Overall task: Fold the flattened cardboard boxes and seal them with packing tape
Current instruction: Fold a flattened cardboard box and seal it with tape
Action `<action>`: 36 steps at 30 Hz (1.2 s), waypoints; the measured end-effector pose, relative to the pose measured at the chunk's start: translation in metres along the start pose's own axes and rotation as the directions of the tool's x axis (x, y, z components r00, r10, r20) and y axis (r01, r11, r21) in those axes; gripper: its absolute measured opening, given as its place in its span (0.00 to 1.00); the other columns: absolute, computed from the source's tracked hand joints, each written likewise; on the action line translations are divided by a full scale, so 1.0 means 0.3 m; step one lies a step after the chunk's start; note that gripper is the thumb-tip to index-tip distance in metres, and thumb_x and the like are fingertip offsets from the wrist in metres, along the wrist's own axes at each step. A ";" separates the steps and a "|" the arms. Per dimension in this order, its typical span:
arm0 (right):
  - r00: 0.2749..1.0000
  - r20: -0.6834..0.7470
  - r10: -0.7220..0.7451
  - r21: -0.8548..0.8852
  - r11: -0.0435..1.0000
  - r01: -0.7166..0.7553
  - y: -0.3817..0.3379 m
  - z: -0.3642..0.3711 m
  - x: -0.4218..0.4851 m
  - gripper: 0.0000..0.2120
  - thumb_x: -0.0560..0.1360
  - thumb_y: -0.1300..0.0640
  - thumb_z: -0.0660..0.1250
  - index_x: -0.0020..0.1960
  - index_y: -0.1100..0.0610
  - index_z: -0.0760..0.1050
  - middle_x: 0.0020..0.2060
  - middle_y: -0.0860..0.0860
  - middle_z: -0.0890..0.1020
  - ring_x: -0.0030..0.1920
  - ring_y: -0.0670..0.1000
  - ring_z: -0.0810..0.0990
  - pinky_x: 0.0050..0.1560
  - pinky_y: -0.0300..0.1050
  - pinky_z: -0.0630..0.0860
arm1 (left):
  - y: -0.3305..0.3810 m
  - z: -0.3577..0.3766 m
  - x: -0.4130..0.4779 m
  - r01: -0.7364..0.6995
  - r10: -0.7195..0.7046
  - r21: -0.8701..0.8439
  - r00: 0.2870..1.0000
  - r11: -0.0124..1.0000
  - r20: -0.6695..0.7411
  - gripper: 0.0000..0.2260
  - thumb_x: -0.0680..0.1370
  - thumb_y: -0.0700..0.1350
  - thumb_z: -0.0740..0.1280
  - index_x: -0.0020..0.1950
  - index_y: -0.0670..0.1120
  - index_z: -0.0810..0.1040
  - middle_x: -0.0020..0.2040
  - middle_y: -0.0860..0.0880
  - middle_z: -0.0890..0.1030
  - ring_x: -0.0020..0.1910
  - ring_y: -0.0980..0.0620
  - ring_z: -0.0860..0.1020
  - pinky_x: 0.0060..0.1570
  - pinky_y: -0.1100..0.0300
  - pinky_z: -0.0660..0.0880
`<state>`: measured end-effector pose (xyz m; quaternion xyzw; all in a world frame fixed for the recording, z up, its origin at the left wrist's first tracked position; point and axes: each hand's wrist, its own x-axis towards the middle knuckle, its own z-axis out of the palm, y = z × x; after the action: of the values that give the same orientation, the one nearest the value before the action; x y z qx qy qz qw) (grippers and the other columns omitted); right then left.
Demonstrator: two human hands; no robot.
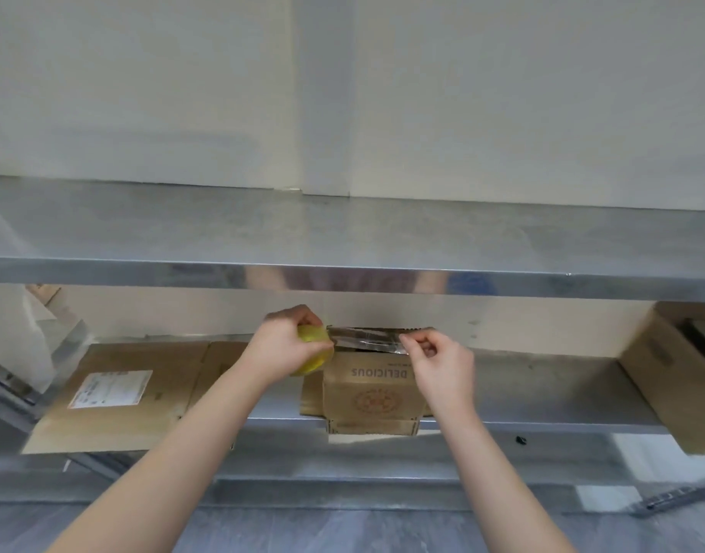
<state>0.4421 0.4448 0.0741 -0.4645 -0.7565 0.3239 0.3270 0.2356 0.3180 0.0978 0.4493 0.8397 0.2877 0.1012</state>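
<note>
A small folded cardboard box point(373, 389) printed "DELICIOUS" stands on the lower metal shelf point(542, 389), its front hanging slightly over the shelf edge. My left hand point(287, 343) grips a yellowish roll of packing tape point(315, 353) just left of the box top. My right hand point(434, 357) pinches the free end of a clear tape strip point(367, 340), which is stretched between both hands above the back of the box.
A flattened cardboard box point(143, 393) with a white label lies on the shelf at the left. A larger brown box point(670, 377) sits at the right end. An upper metal shelf point(343, 241) overhangs the work area.
</note>
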 end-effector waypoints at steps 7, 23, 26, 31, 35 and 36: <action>0.997 -0.052 0.060 -0.036 0.997 -0.062 0.045 -0.012 -0.008 0.06 0.75 0.47 0.70 0.41 0.48 0.81 0.33 0.41 0.80 0.39 0.47 0.79 0.37 0.40 0.70 | 0.014 0.053 0.014 -0.127 0.125 0.185 0.992 0.974 0.023 0.16 0.70 0.55 0.73 0.54 0.51 0.76 0.51 0.52 0.78 0.51 0.50 0.76 0.47 0.61 0.71; 0.953 0.301 0.029 -0.070 0.998 -0.008 0.195 0.045 0.106 0.07 0.78 0.56 0.66 0.42 0.58 0.75 0.43 0.52 0.82 0.47 0.54 0.77 0.43 0.44 0.67 | -0.065 0.132 0.039 0.031 -0.011 -0.112 0.985 0.993 0.172 0.15 0.69 0.55 0.75 0.54 0.58 0.78 0.51 0.58 0.77 0.54 0.56 0.73 0.55 0.59 0.71; 0.951 0.293 0.102 -0.053 0.995 -0.090 0.205 0.037 0.123 0.09 0.80 0.55 0.63 0.40 0.51 0.70 0.36 0.48 0.79 0.39 0.53 0.76 0.37 0.44 0.68 | -0.067 0.113 0.042 0.138 -0.091 -0.335 0.984 0.932 0.150 0.13 0.71 0.53 0.75 0.52 0.57 0.76 0.47 0.56 0.81 0.47 0.56 0.78 0.45 0.62 0.72; 0.942 0.325 0.086 -0.081 0.995 -0.063 0.211 0.043 0.168 0.11 0.80 0.56 0.62 0.40 0.56 0.67 0.32 0.51 0.75 0.34 0.54 0.73 0.36 0.48 0.67 | -0.052 0.068 0.060 0.153 -0.043 -0.380 0.958 0.912 0.283 0.23 0.64 0.65 0.72 0.54 0.57 0.75 0.51 0.55 0.80 0.50 0.55 0.79 0.50 0.57 0.76; 0.929 0.357 0.096 -0.043 0.995 -0.087 0.242 0.029 0.175 0.11 0.81 0.55 0.61 0.40 0.54 0.67 0.34 0.51 0.77 0.36 0.51 0.75 0.37 0.41 0.69 | -0.004 0.081 0.077 0.060 -0.013 -0.301 0.988 0.952 0.154 0.20 0.67 0.62 0.70 0.54 0.54 0.76 0.52 0.55 0.78 0.51 0.56 0.76 0.48 0.61 0.73; 0.928 0.361 0.096 -0.034 0.995 -0.090 0.248 0.023 0.174 0.12 0.81 0.55 0.61 0.39 0.52 0.66 0.34 0.49 0.77 0.37 0.49 0.75 0.36 0.38 0.68 | 0.008 0.086 0.085 0.050 -0.011 -0.284 0.990 0.958 0.138 0.20 0.67 0.61 0.70 0.55 0.54 0.76 0.53 0.55 0.77 0.51 0.56 0.76 0.50 0.61 0.73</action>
<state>0.4545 0.5177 0.0212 -0.4348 -0.7837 0.4127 0.1625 0.2337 0.3498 0.0803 0.4353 0.7873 0.3734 0.2263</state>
